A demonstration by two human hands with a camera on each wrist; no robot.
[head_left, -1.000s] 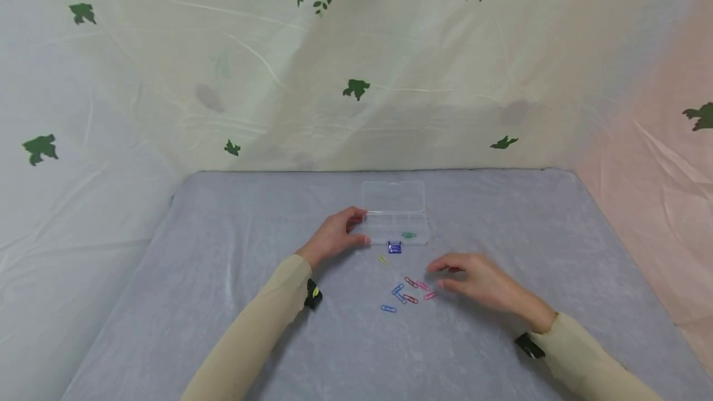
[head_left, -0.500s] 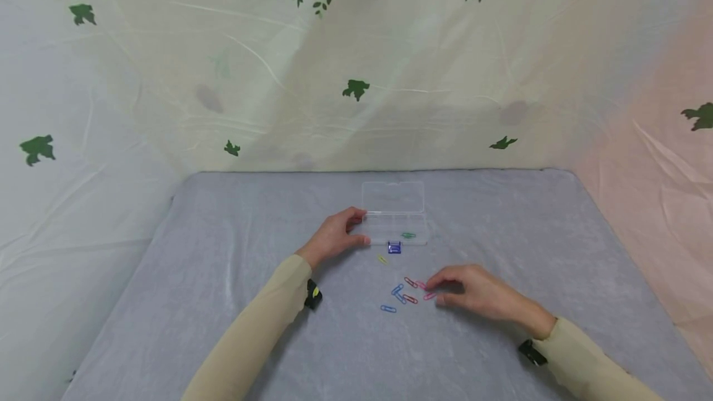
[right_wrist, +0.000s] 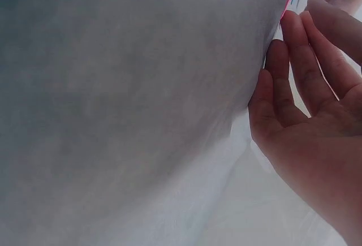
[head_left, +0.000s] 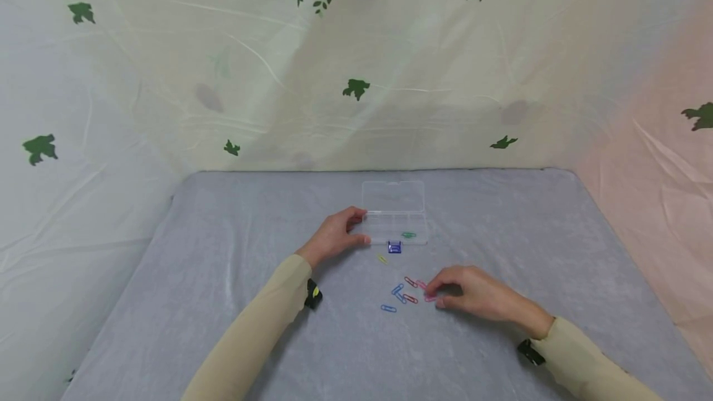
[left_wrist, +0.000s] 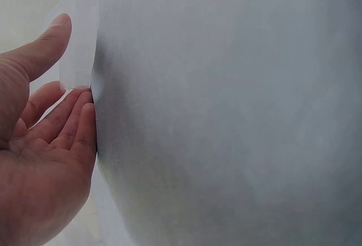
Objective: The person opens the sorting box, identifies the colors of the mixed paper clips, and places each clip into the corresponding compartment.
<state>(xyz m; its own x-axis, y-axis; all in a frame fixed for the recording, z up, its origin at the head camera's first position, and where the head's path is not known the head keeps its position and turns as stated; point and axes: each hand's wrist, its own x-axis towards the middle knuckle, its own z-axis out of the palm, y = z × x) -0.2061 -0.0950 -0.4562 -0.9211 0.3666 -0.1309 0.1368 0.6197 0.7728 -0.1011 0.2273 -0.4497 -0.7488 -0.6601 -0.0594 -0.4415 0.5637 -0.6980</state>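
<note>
A clear plastic box (head_left: 384, 237) lies with its lid (head_left: 393, 197) swung back on the grey cloth. My left hand (head_left: 333, 237) holds its left end between thumb and fingers. A green paper clip (head_left: 409, 234) lies inside the box, and a blue latch tab (head_left: 394, 247) sticks out at its front. My right hand (head_left: 479, 293) is low over the cloth, fingertips touching a pink paper clip (head_left: 430, 297), thumb apart from the fingers. A second pink clip (head_left: 421, 284) lies just beyond, partly beside the index finger. In the right wrist view, the fingertips hide most of the clips.
Red paper clips (head_left: 410, 299) and blue paper clips (head_left: 388, 309) lie loosely left of my right hand. One yellow paper clip (head_left: 382, 259) lies in front of the box. Grey cloth (head_left: 267, 215) covers the table, and a pale curtain (head_left: 278, 116) hangs behind it.
My right hand has come down and slightly toward me onto the pink clips. The nearer pink clip has turned a little under the fingertips. The left hand and box stay put.
</note>
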